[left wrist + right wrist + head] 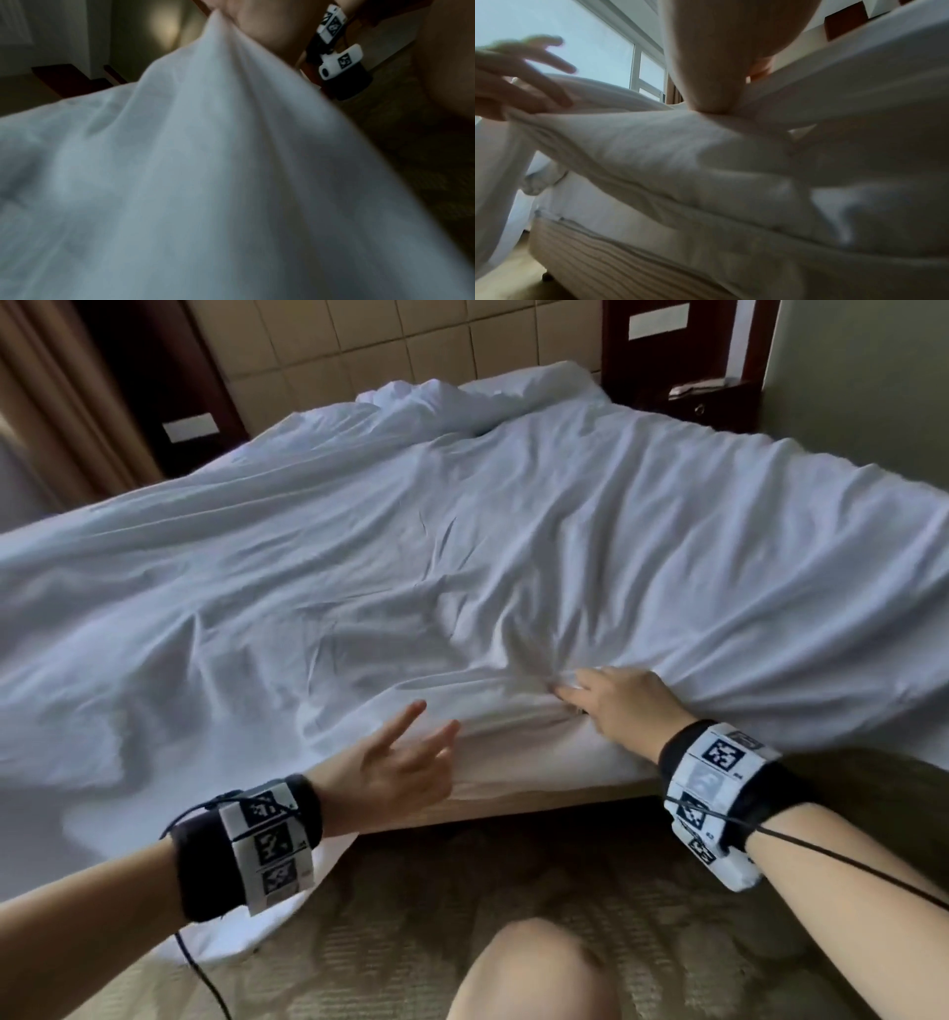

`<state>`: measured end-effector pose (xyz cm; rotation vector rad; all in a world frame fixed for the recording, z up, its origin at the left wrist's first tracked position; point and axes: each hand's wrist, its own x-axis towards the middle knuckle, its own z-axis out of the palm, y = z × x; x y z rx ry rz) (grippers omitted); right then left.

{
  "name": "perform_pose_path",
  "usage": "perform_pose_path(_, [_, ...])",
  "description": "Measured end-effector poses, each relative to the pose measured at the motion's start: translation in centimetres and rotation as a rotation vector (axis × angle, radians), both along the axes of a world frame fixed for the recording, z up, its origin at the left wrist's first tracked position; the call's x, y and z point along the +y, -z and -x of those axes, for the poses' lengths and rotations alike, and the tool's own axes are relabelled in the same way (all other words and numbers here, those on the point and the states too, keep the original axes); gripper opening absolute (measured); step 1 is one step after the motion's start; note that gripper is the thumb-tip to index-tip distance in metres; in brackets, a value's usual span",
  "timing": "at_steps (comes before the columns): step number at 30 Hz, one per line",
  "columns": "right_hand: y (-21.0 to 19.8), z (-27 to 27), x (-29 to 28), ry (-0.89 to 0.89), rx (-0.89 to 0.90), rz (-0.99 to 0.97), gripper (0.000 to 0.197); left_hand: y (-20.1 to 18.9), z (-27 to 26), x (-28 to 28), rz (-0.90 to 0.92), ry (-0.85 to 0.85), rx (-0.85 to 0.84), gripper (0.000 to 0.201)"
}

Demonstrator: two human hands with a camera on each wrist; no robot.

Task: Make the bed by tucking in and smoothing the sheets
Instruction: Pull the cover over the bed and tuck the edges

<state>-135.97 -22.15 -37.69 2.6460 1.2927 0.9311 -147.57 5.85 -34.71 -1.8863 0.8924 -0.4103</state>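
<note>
The left hand [395,762] is hovering at lower centre-left of the head view, palm turned inward, with two fingers [405,719] stretched straight and apart and holding nothing, its banded forearm reaching in from the lower left corner. The right hand [619,706] is lying palm down right of centre, its fingertips [565,693] gathering and pinching a fold of the sheet [513,546], while its banded forearm is entering from the lower right corner.

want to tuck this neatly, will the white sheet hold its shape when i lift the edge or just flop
Probably floppy: the white sheet drapes in soft creases and sags below the right hand's grip. It looks thin and light. Pushing likely bunches it; wrinkles already fan out from that hand.
</note>
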Motion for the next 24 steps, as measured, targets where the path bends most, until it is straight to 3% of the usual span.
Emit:
perform_pose_path(5, [0.9,1.2,-1.6,0.150,0.368,0.257,0.066,1.6,-1.3,0.6,-0.201,-0.320,-0.013,0.044])
perform_pose_path(7, [2.2,1.6,-2.2,0.186,0.359,0.338,0.078,2.7,-1.7,0.8,-0.155,-0.448,-0.049,0.035])
perform_pose_path(9, [3.1,1.9,-2.6,0.210,0.260,0.298,0.097,3.6,-1.6,0.0,-0.010,-0.532,-0.036,0.027])
perform_pose_path(11, [4.7,1.5,-3.3,0.262,0.123,0.192,0.102,4.0,-1.1,-0.1,0.151,-0.645,-0.064,0.031])
perform_pose_path(14, [5.3,1.2,-4.6,0.354,0.119,0.123,0.089,4.5,-0.9,2.2,0.362,-0.808,-0.121,0.045])
perform_pose_path(16, [4.7,0.7,-5.1,0.389,0.070,0.017,0.050,5.0,-0.7,3.3,0.511,-0.847,-0.062,0.056])
perform_pose_path(18, [4.2,0.1,-5.5,0.352,0.035,-0.047,0.018,4.5,0.1,2.5,0.493,-0.834,0.011,0.047])
perform_pose_path(19, [4.2,-0.2,-5.8,0.300,0.033,-0.053,0.018,4.9,0.1,2.3,0.488,-0.911,0.077,0.038])
perform_pose_path(21, [4.4,-0.1,-6.4,0.212,0.119,-0.061,0.022,6.2,0.5,2.7,0.749,-1.080,0.200,0.030])
perform_pose_path(24, [5.8,1.5,-7.6,0.216,0.237,-0.018,0.044,7.3,-0.6,2.9,1.116,-1.071,0.221,0.037])
